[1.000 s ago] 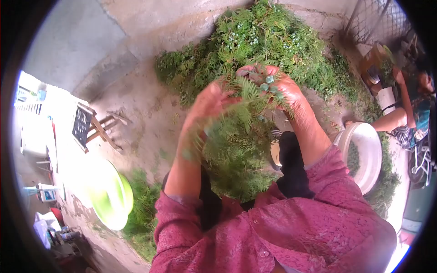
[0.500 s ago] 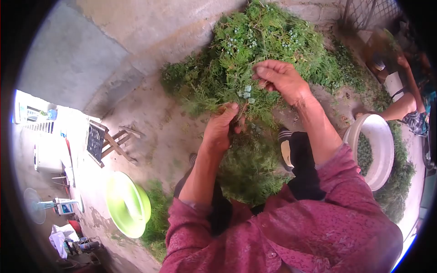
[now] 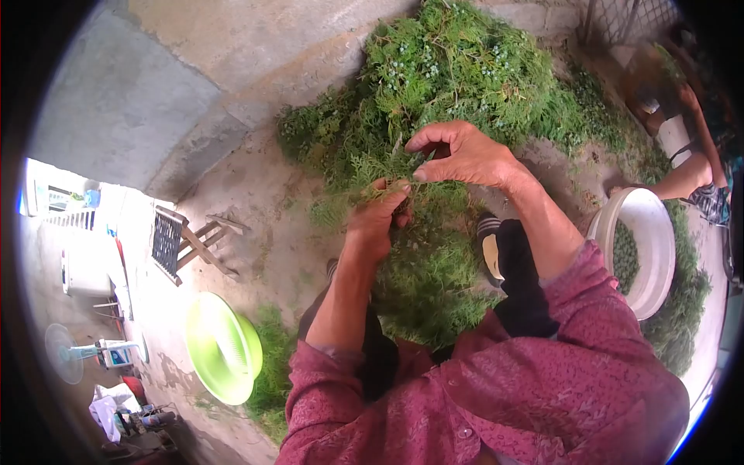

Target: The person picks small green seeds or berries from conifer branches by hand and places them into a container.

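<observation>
My left hand is closed round a green sprig, its thumb pointing up and right. Close beside its thumb tip is my right hand, with thumb and forefinger curved apart in a wide gap and nothing visible held between them. Behind both hands rises a large pile of green branches bearing pale blue-green berries. More loose greenery lies below my hands, between my legs.
A white bucket with green berries inside stands at the right. Beyond it a person's bare leg shows. On the left are a folding stool, a lime-green basin and a fan. A wall runs behind.
My right hand has moved down and left, to beside my left thumb. The berry cluster that showed between my hands is no longer visible there.
</observation>
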### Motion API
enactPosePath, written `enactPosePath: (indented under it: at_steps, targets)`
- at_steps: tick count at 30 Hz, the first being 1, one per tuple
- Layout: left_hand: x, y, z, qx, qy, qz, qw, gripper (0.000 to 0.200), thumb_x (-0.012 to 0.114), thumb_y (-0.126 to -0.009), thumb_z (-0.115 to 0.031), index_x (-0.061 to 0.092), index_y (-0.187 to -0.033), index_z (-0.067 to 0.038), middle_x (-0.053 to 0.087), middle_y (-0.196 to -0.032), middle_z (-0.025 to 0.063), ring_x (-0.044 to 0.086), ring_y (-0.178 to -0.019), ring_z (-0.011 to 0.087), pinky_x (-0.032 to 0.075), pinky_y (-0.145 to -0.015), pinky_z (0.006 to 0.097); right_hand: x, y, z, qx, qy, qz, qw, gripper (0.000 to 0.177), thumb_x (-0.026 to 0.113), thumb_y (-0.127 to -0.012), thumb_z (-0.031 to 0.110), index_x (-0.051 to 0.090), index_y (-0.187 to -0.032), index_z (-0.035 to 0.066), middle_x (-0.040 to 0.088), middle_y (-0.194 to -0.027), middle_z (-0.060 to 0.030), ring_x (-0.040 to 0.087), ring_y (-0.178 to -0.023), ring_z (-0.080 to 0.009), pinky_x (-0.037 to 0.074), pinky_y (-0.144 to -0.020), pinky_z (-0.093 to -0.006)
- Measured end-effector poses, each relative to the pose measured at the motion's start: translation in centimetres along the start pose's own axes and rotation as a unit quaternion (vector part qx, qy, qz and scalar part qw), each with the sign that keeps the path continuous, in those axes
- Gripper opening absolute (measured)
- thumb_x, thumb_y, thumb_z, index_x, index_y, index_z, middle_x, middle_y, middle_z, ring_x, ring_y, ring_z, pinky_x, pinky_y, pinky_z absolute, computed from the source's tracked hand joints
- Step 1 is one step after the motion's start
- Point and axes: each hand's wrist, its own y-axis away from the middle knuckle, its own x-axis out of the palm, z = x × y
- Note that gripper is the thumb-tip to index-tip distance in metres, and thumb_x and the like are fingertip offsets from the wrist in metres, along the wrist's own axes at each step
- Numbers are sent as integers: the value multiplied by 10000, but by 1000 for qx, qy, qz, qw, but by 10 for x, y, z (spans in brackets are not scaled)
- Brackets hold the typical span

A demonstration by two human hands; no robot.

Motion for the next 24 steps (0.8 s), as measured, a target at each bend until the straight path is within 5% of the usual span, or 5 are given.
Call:
enactPosePath:
  at_steps: [5,8,15,17,24]
  targets:
    - [4,6,-4,-18,-21,-24,999,158,654,-762,-168,529,-811,-85,510,-670,-7,448,-518,92,347,-449,212,8,-2,0,-17,21,13,1000,231,673,-705,86,585,-906,14,559,-766,12,476,-678,-48,405,-601,-215]
    - [-4,4,-5,-10,-35,40,999,170,668,-747,-174,528,-793,-88,491,-610,-12,435,-486,97,358,-452,226,15,-3,-4,-38,27,-6,999,159,636,-720,62,568,-855,14,548,-733,12,456,-663,-46,395,-588,-222]
    - [-7,1,-5,-14,-4,15,1000,193,694,-718,-184,540,-770,-80,434,-516,-14,388,-454,97,386,-490,267,26,-13,-12,-65,66,-81,992,128,616,-759,71,567,-865,17,548,-707,8,461,-620,-48,393,-539,-220]
    - [-6,3,-9,-18,11,-6,1000,174,668,-745,-167,539,-815,-72,443,-560,-21,378,-462,93,392,-492,267,28,-18,-11,38,-146,-55,987,165,630,-744,115,589,-861,6,571,-705,-39,510,-575,-95,421,-492,-242]
    - [-11,4,-9,12,-4,3,1000,156,667,-744,-158,547,-806,-79,447,-568,-25,371,-460,89,373,-487,244,39,-27,-11,107,-175,-84,975,172,638,-741,122,596,-851,-4,584,-697,-45,514,-558,-91,428,-473,-241]
